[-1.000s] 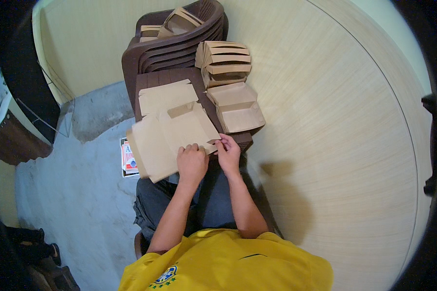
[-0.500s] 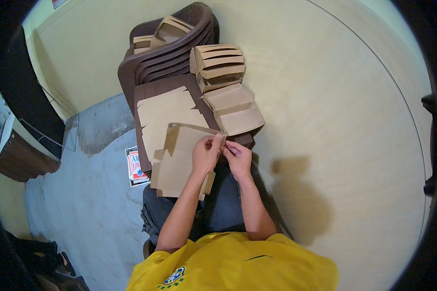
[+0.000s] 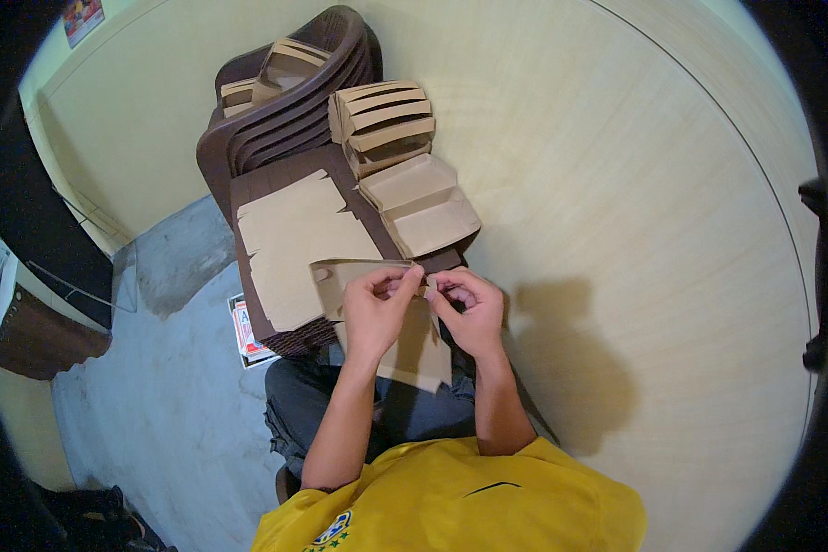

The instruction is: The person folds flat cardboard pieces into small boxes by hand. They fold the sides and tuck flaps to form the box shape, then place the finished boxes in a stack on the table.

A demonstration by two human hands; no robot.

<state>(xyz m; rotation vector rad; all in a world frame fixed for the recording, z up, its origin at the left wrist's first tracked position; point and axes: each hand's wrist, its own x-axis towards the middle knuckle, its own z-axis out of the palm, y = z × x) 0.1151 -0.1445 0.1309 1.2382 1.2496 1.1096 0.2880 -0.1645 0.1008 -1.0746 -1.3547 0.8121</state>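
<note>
A partly folded brown cardboard box (image 3: 417,357) hangs over my lap, its near panel slanting down between my forearms. My left hand (image 3: 375,308) pinches the upper edge of the box near a corner. Close beside it, my right hand (image 3: 472,311) has thumb and fingers closed on a small flap at that corner. My fingers hide part of the fold. Just beyond, a stack of flat cardboard blanks (image 3: 299,239) with notched edges lies on a brown plastic surface. An opened, folded cardboard box (image 3: 423,210) rests to the right of the blanks.
Several nested cardboard boxes (image 3: 386,120) stand behind the opened box. Stacked brown plastic chairs (image 3: 276,124) rise at the back, with more folded boxes (image 3: 290,66) on top. A pale wall (image 3: 635,230) runs along the right. Printed papers (image 3: 246,333) lie on the floor at left.
The cardboard box has turned, its lower panel swinging right and downward. My right hand has shifted slightly right, and both hands stay at the corner. The whole view has moved a little.
</note>
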